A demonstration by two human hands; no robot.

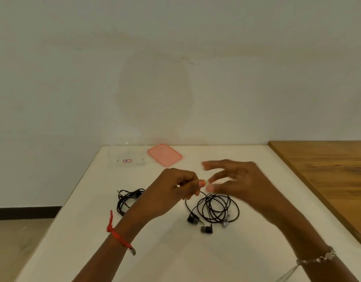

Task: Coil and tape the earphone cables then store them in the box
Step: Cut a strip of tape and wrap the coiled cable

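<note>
Black cable (213,208) in curled left hand (175,187) (right hand (236,180) splayed)

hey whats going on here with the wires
A person at a white table is working on a black earphone cable. The left hand pinches a strand of it while the rest lies in loose loops on the table. The right hand, fingers spread and blurred, hovers alongside. A second earphone bundle lies to the left. The clear box stands open at the back, its pink lid beside it.
</note>
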